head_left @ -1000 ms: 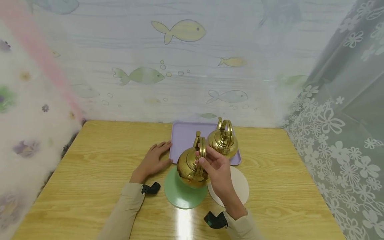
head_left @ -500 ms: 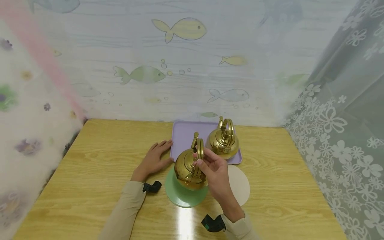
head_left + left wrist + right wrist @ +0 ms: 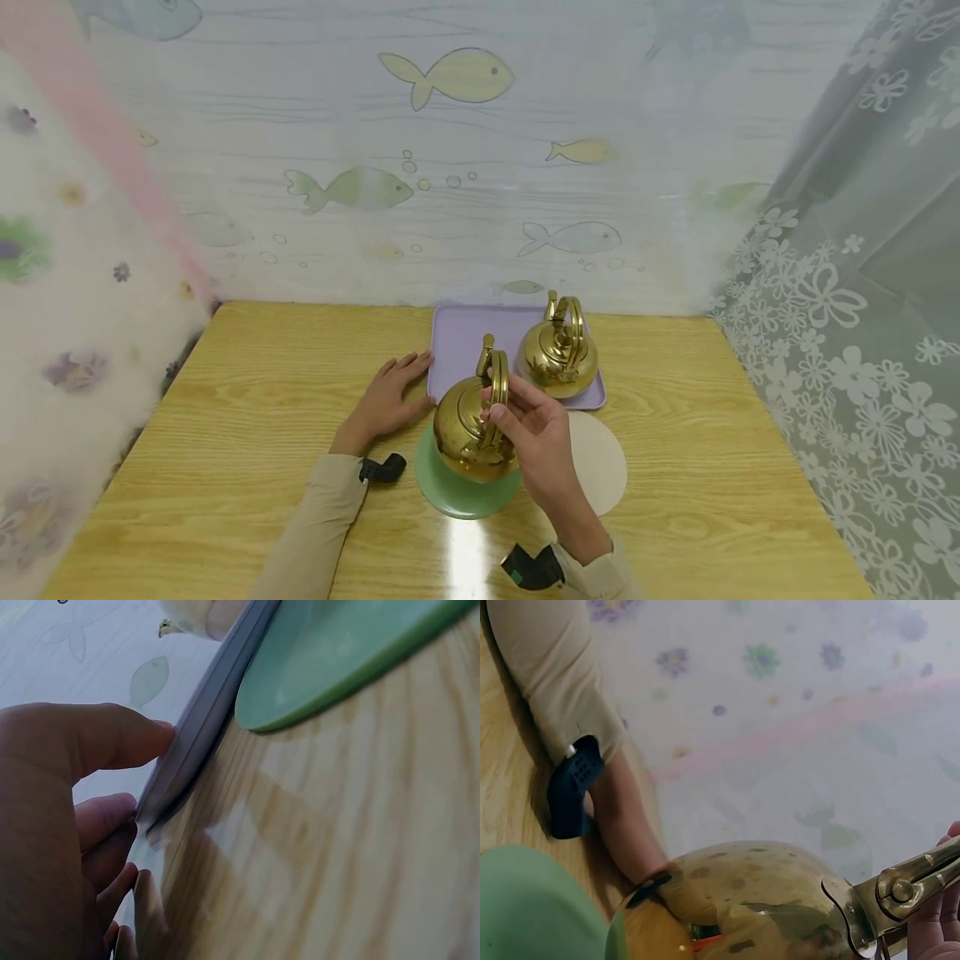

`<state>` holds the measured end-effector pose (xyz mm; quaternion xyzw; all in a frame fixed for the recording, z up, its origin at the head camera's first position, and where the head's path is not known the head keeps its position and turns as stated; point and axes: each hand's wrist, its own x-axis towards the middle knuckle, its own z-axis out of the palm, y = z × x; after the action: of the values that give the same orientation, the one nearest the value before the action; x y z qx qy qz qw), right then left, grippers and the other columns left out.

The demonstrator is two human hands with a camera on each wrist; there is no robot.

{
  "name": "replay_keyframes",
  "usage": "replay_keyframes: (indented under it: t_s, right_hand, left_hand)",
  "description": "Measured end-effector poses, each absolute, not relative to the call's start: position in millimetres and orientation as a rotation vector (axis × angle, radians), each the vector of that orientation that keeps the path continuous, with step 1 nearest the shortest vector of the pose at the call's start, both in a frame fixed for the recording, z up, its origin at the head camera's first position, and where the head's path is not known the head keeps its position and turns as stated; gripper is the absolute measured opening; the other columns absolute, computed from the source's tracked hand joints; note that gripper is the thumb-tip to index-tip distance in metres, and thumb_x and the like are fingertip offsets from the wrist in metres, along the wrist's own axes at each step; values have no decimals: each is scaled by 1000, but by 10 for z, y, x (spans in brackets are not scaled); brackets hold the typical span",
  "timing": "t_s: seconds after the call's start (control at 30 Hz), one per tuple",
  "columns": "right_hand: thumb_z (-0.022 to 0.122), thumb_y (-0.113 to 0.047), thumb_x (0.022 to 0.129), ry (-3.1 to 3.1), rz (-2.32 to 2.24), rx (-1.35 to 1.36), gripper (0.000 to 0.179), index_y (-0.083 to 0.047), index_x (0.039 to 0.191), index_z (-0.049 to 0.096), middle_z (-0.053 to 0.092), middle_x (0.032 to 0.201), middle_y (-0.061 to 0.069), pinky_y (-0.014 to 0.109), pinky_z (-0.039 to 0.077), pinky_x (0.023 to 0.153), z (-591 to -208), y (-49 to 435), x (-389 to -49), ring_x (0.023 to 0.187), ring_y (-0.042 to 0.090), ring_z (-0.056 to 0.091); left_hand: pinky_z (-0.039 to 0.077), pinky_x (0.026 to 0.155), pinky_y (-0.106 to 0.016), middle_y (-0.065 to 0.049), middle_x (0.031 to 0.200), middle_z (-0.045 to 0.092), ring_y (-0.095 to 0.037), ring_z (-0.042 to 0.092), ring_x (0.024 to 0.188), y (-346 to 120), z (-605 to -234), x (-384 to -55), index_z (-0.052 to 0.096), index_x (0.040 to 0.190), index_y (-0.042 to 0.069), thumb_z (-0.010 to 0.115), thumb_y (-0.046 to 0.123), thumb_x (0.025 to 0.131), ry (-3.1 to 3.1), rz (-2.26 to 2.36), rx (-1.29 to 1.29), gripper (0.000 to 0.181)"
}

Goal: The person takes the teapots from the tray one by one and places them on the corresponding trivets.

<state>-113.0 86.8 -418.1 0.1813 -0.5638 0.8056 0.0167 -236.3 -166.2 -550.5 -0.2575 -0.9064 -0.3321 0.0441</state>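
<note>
My right hand [image 3: 543,437] grips the upright handle of a shiny gold teapot [image 3: 461,429] in the head view. The pot hangs over a round green mat [image 3: 457,496], its spout pointing away. In the right wrist view the gold belly [image 3: 742,900] hovers close above the green mat [image 3: 532,907]. My left hand [image 3: 386,402] lies with fingers spread at the left edge of a lilac tray [image 3: 468,333]; in the left wrist view its thumb touches the tray's side [image 3: 195,727]. A second gold teapot [image 3: 555,358] stands on the tray's right part.
A round cream mat [image 3: 600,462] lies right of the green one, partly behind my right forearm. The wooden table [image 3: 262,375] ends at a fish-patterned curtain [image 3: 450,250] at the back, with flowered hangings at both sides.
My right hand has brought the held teapot slightly left and toward me, further over the green mat. My left hand and the second teapot have stayed in place.
</note>
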Motion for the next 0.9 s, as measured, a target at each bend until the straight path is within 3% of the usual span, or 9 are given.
replay_keyframes:
  t_s: [0.9]
  right_hand:
    - [62, 5, 97, -1694, 2545, 544, 57, 33, 137, 33, 72, 112, 0, 21, 59, 84, -4275, 856, -934, 97, 10, 69]
  left_hand:
    - [15, 127, -55, -11, 159, 43, -37, 34, 150, -1672, -5487, -2350, 43, 155, 5, 67, 35, 93, -2799, -994, -781, 73]
